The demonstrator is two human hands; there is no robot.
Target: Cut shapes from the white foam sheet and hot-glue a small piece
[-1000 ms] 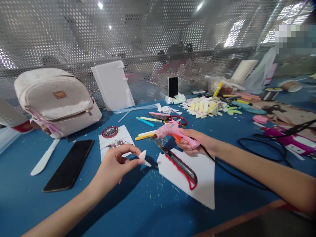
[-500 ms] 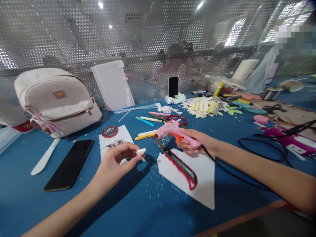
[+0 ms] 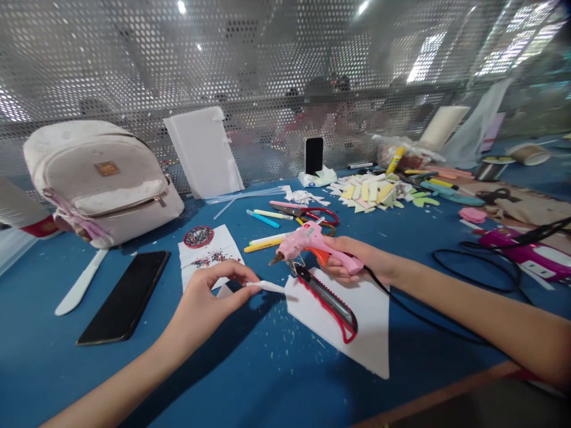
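My left hand point(image 3: 216, 290) pinches a white piece point(image 3: 270, 287) by one end above the blue table point(image 3: 267, 362); looks light, thin, probably snappable: hold gently. Pink glue gun point(image 3: 307, 238) by the cutter point(image 3: 328, 302) looks rigid, nozzle point(image 3: 277, 257) likely hot; my right hand point(image 3: 360, 249), apart, wraps its handle point(image 3: 350, 262), safest hold.

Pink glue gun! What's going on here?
A person's right hand holds the pink glue gun, while the left hand pinches a thin white piece. The gun's nozzle and the piece aren't touching. A red utility knife lies on white paper nearby.
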